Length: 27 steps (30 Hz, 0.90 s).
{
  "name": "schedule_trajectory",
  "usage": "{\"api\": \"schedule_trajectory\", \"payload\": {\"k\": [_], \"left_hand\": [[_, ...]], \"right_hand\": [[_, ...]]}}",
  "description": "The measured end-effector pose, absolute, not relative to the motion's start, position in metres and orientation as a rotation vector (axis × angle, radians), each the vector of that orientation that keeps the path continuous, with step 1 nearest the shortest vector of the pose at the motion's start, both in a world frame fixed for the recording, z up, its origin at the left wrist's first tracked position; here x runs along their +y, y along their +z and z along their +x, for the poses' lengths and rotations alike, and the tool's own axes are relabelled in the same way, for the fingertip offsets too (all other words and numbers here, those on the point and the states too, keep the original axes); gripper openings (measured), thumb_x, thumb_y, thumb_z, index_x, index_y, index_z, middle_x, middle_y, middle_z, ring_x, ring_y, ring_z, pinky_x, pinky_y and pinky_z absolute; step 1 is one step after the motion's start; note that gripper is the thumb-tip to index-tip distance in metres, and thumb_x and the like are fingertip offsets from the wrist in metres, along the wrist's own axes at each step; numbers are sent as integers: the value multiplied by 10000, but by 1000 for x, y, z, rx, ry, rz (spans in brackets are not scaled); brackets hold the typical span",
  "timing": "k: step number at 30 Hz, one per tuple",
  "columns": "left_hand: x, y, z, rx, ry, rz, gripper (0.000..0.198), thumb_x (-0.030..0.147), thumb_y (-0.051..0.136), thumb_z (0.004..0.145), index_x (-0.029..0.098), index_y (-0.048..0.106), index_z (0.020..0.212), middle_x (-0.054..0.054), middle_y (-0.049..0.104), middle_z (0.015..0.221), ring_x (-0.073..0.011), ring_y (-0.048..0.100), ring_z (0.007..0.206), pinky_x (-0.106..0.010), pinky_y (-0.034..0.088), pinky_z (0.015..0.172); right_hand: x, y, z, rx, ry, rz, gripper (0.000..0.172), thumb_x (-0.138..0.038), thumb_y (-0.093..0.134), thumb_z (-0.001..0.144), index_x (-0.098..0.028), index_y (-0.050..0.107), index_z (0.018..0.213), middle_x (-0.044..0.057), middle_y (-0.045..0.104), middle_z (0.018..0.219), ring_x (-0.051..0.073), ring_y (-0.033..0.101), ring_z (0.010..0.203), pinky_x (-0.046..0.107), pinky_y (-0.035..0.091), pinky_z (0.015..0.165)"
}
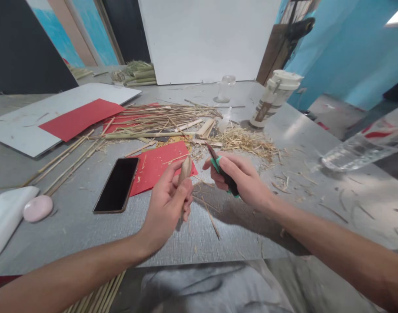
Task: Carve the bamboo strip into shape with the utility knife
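My left hand [169, 191] is closed around a short, flat tan piece of straw [185, 168], its rounded end pointing up between thumb and fingers. A little to the right, my right hand [240, 176] grips a knife [230, 180] with a black and green handle. Its dark, narrow blade points away and up to the left, apart from the straw piece. Beneath and behind my left hand lies a red sheet [160, 165] dotted with pale scraps. Part of the knife's handle is hidden by my fingers.
Behind the hands are a bundle of dry stalks [166, 115] and a heap of straw shavings [247, 141]. A phone [116, 184] and a pink round case [38, 208] lie left. A white-lidded cup [275, 95], a clear jar [227, 89] and a plastic bottle [365, 143] stand or lie right.
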<state>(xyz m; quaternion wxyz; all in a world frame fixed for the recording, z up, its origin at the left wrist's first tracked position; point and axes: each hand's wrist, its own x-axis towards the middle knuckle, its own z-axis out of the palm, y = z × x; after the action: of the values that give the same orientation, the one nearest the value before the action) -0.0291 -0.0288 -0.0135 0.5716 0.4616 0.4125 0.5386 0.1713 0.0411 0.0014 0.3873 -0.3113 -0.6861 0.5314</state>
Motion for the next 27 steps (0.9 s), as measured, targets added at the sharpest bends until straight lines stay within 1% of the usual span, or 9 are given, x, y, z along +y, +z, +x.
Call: {"api": "schedule_trajectory", "payload": {"k": [3, 6, 13, 18, 20, 21, 23, 25, 27], "left_hand": [[-28, -15, -29, 976, 1282, 1105, 343, 431, 689, 1057, 291, 556, 1340, 93, 547, 705, -84, 494, 481, -174, 509, 404], [-28, -15, -29, 991, 1290, 1121, 347, 420, 700, 1051, 286, 559, 1339, 91, 551, 704, -89, 503, 488, -178, 515, 405], [-28, -15, -30, 1035, 1311, 1195, 326, 399, 710, 1049, 273, 572, 1316, 94, 568, 690, -88, 535, 488, -195, 521, 468], [-28, -12, -30, 1074, 1291, 1232, 269, 419, 699, 1055, 234, 619, 1234, 71, 596, 713, -85, 573, 516, -194, 511, 497], [-27, -12, -30, 1046, 1285, 1198, 247, 429, 695, 1056, 223, 633, 1177, 60, 596, 737, -80, 573, 535, -187, 512, 501], [-26, -12, -30, 1003, 1284, 1152, 244, 436, 697, 1053, 222, 630, 1149, 59, 582, 745, -78, 559, 539, -182, 510, 493], [-24, -12, -29, 876, 1259, 1011, 262, 454, 717, 1032, 228, 608, 1107, 67, 527, 738, -75, 509, 535, -166, 490, 457], [-22, -13, -29, 752, 1207, 857, 297, 463, 751, 1000, 239, 572, 1075, 80, 467, 711, -75, 449, 521, -140, 445, 407], [-20, -12, -29, 678, 1152, 762, 325, 456, 774, 976, 253, 529, 1042, 88, 439, 687, -74, 407, 498, -118, 393, 369]], "right_hand": [[42, 0, 173, -1711, 1513, -750, 474, -631, 524, 1086, -199, 634, 925, -56, 446, 689, 112, 398, 572, 277, 283, 513], [43, -2, 173, -1684, 1584, -725, 474, -639, 538, 1080, -193, 649, 960, -55, 446, 699, 111, 396, 576, 271, 272, 507], [42, -6, 173, -1743, 1559, -739, 475, -637, 515, 1089, -203, 661, 961, -51, 464, 701, 122, 402, 594, 272, 316, 522], [40, -3, 170, -1832, 1468, -758, 474, -621, 487, 1103, -201, 651, 958, -57, 468, 690, 123, 426, 594, 280, 327, 544], [39, 0, 169, -1897, 1330, -819, 458, -591, 469, 1109, -202, 649, 948, -60, 464, 676, 128, 427, 597, 291, 340, 570], [38, 2, 169, -1944, 1208, -859, 429, -560, 474, 1107, -205, 643, 938, -57, 468, 677, 132, 431, 606, 296, 342, 583], [36, 5, 170, -2060, 889, -917, 319, -463, 501, 1087, -211, 629, 939, -46, 502, 699, 141, 449, 629, 302, 342, 609], [34, 7, 171, -2179, 563, -914, 196, -372, 528, 1055, -211, 618, 991, -28, 557, 741, 148, 466, 647, 305, 339, 625], [31, 8, 173, -2277, 325, -867, 146, -330, 533, 1046, -205, 608, 1052, -3, 609, 789, 157, 489, 663, 308, 352, 640]]}}
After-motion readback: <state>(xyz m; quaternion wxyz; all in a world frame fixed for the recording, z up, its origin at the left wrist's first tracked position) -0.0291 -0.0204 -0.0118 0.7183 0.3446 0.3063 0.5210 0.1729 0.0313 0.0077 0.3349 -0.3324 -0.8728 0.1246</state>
